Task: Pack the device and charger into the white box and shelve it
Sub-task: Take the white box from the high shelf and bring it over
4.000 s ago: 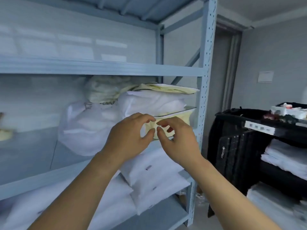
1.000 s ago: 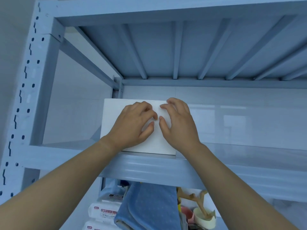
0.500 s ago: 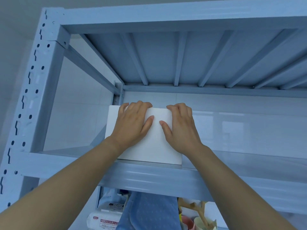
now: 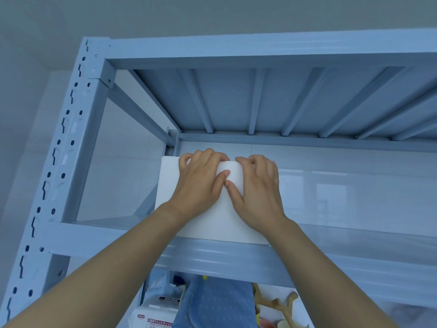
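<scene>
The white box [image 4: 214,223] stands on the upper shelf board [image 4: 331,247] of a grey-blue metal rack, near its left end and close to the front edge. My left hand [image 4: 198,185] lies flat against the box's front face with its fingers curled over the top edge. My right hand [image 4: 257,192] presses the same face beside it, fingertips also hooked over the top. The thumbs nearly touch at the middle of the box. The box is closed, so the device and charger are not visible.
The rack's perforated left post [image 4: 59,176] rises beside the box, and the ribbed top shelf [image 4: 260,100] is overhead. On the shelf below sit a wet-wipe pack [image 4: 156,318], blue cloth [image 4: 220,304] and a wooden piece [image 4: 276,304].
Four seconds ago my hands were at a rack of white bedding. Within the last second both hands slid up the box's front until their fingers curl over its top edge; the view tilted upward.
</scene>
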A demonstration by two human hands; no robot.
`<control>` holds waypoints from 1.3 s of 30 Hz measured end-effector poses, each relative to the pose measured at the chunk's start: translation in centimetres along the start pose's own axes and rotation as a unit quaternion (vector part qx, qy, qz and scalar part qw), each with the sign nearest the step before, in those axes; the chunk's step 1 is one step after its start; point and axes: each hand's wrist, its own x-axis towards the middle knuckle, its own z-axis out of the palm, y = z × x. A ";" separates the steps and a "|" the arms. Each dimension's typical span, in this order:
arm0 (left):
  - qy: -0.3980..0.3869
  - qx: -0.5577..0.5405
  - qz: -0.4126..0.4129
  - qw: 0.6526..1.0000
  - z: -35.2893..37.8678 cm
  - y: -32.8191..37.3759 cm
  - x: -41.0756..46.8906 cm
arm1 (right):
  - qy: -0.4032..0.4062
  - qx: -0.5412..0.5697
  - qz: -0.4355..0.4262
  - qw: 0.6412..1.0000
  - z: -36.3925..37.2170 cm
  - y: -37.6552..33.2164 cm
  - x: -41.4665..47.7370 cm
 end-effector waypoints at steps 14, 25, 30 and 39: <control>0.100 -0.050 0.025 0.993 -5.7 11.3 -2.5 | 0.109 -0.007 -0.026 0.994 -12.0 -1.1 -5.5; 0.054 -0.134 0.056 0.988 -8.0 26.3 -6.4 | 0.115 0.003 -0.018 0.993 -25.5 3.0 -14.4; -0.008 -0.179 0.103 0.978 -8.2 33.2 -8.7 | 0.100 -0.014 0.015 0.995 -31.7 5.8 -19.5; -0.002 -0.249 0.116 0.962 -6.9 46.7 -12.0 | 0.094 -0.080 0.087 0.989 -42.9 9.4 -28.4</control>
